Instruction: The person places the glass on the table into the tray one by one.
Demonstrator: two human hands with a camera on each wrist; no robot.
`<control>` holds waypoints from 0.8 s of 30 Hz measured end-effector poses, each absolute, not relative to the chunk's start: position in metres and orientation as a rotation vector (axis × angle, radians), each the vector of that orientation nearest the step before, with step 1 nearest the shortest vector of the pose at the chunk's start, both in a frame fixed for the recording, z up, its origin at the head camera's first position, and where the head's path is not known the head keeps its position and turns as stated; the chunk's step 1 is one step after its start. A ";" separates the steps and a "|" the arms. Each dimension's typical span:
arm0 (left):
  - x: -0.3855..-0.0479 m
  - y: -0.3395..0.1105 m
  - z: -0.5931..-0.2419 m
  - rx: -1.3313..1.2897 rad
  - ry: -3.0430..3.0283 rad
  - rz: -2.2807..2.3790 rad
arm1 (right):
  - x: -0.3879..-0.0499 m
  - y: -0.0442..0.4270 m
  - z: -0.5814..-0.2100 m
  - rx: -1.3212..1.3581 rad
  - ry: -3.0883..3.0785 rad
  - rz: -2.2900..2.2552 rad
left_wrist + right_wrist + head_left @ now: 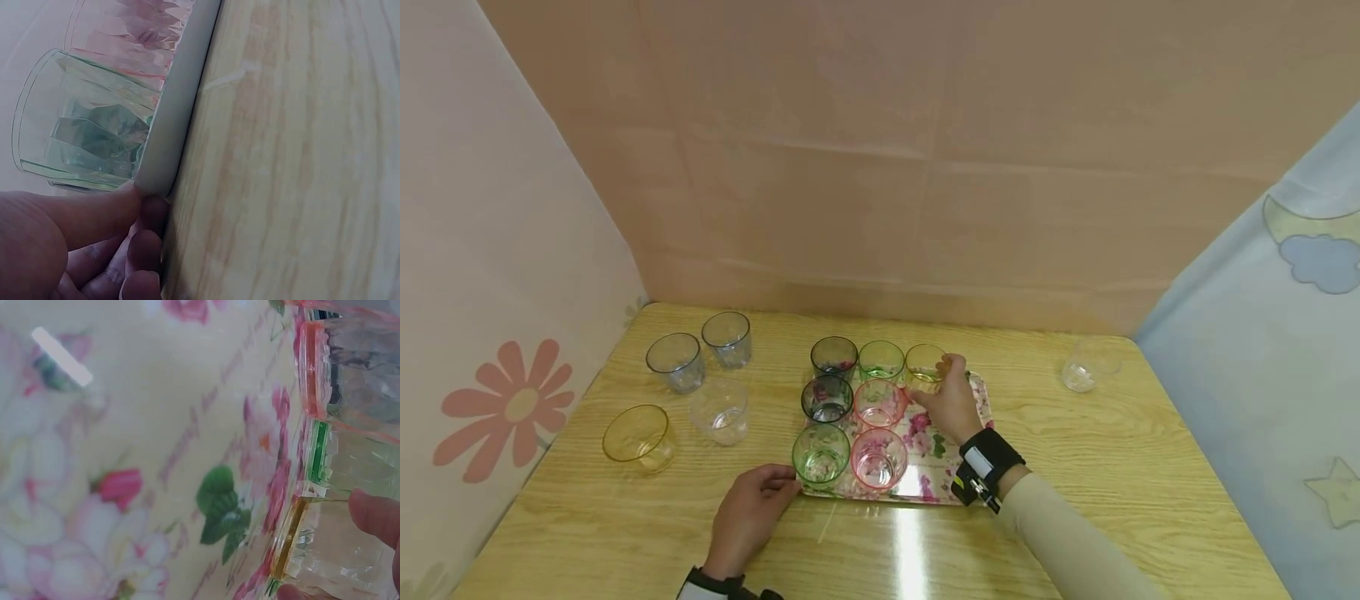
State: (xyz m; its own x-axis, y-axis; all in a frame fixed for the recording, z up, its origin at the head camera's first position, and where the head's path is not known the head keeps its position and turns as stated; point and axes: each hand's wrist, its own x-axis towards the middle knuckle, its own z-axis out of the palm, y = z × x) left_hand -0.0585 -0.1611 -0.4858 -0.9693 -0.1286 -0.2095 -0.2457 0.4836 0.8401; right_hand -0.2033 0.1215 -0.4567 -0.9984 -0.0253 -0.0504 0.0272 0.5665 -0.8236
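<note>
Nearest you, your left hand pinches the floral tray by its near-left corner, thumb against the rim, probably to steady it. Just inside stand a green tumbler and a pink tumbler, side by side, seemingly to keep rows tidy. And at the far edge, your right hand grips the yellow-rimmed tumbler from both sides, apparently so it sits square beside the far green-rimmed tumbler!
</note>
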 end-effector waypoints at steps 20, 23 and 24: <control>-0.059 -0.162 -0.485 -0.373 2.615 1.445 | -0.175 0.155 -0.425 -0.128 2.754 -1.300; -0.060 -0.162 -0.486 -0.364 2.615 1.440 | -0.167 0.166 -0.421 -0.154 2.776 -1.273; -0.060 -0.161 -0.486 -0.360 2.614 1.444 | -0.164 0.170 -0.420 -0.157 2.787 -1.265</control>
